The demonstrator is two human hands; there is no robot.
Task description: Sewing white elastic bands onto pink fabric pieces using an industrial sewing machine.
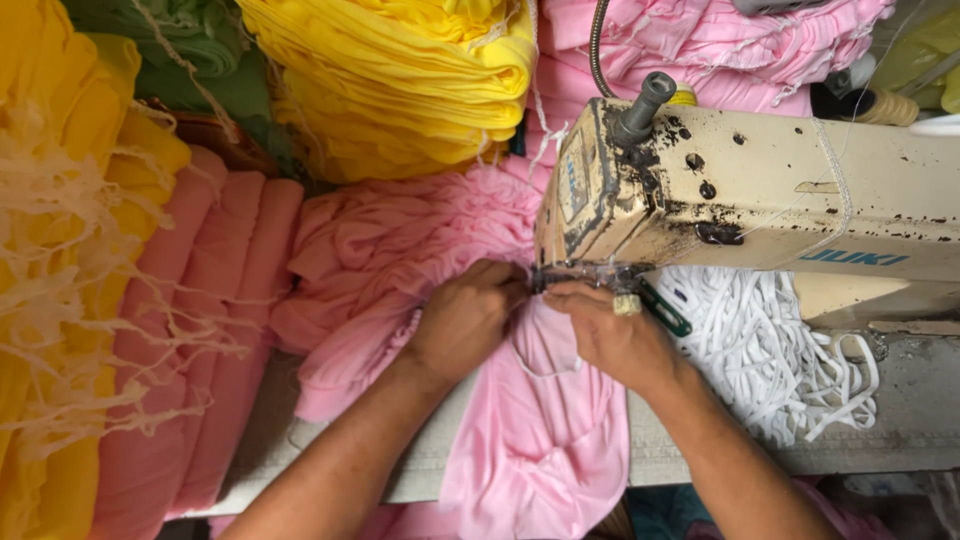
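Note:
A worn cream sewing machine [740,190] stands at the upper right. Light pink cloth [540,430] lies under its needle end and hangs over the table's front edge. My left hand [465,320] presses the pink cloth just left of the needle, fingers curled on the fabric. My right hand [610,335] holds the cloth right below the presser foot, with a green-handled snipper [662,310] hooked on a finger. The needle itself is hidden behind my fingers.
A heap of white elastic tape [780,350] lies under the machine arm. Folded yellow cloth [400,80], salmon rolls [215,300], frayed yellow fabric [50,250] and more pink cloth [700,45] crowd the left and back. A grey table edge [900,440] shows at right.

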